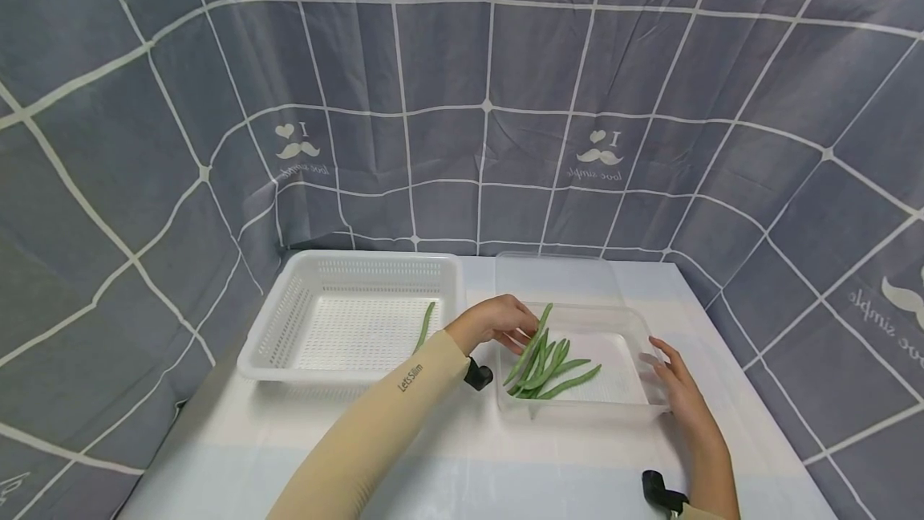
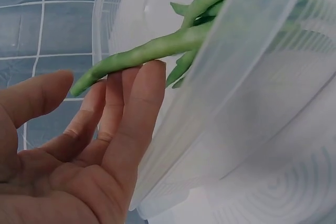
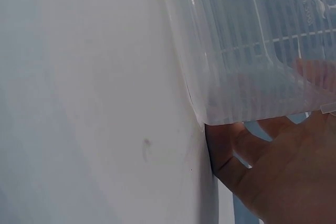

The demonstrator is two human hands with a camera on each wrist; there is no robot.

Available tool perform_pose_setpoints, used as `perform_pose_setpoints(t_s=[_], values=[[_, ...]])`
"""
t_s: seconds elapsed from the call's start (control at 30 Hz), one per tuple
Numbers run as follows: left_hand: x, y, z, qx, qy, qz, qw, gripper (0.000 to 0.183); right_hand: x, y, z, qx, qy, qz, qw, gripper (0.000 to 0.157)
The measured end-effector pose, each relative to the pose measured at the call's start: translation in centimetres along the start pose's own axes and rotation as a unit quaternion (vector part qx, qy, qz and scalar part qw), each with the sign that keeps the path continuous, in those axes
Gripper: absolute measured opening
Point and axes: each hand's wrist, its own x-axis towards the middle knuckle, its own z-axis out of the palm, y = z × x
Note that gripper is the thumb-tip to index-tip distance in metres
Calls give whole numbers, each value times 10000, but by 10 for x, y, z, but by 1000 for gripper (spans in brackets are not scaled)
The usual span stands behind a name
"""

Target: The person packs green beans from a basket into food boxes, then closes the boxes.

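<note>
My left hand [image 1: 505, 319] is over the left edge of a clear plastic container [image 1: 592, 412]. In the left wrist view, its fingertips touch the underside of a long green bean [image 2: 142, 53], while the thumb stands apart near the bean's tip. That bean slants up against several other green beans [image 1: 566, 382] heaped in the container's left part. My right hand [image 1: 686, 396] holds the container's right end. In the right wrist view, the fingers lie along the outer wall, one tucked at the bottom corner.
At the left stands a white slotted basket [image 1: 277, 343] with one green bean [image 1: 426, 326] showing in it; my left forearm overlaps its front right corner. Behind the container lies a flat clear plastic piece [image 1: 556, 275]. A grey checked curtain [image 1: 447, 143] surrounds the white table [image 1: 549, 472].
</note>
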Motion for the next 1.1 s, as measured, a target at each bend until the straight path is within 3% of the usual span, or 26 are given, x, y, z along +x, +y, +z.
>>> perform_pose_setpoints(t_s=[0.37, 0.7, 0.87, 1.1], values=[[4, -1, 1, 258, 1, -82, 9996, 35, 1, 1, 0, 55, -20, 0, 10000, 59], [-1, -1, -3, -68, 135, -77, 9999, 35, 3, 1, 0, -7, -58, -13, 10000, 60], [-13, 2, -16, -570, 228, 44, 9981, 33, 3, 1, 0, -87, -96, -44, 9999, 60], [-36, 8, -51, -1097, 435, 319, 9925, 38, 1, -1, -1, -131, -62, -89, 9999, 60]])
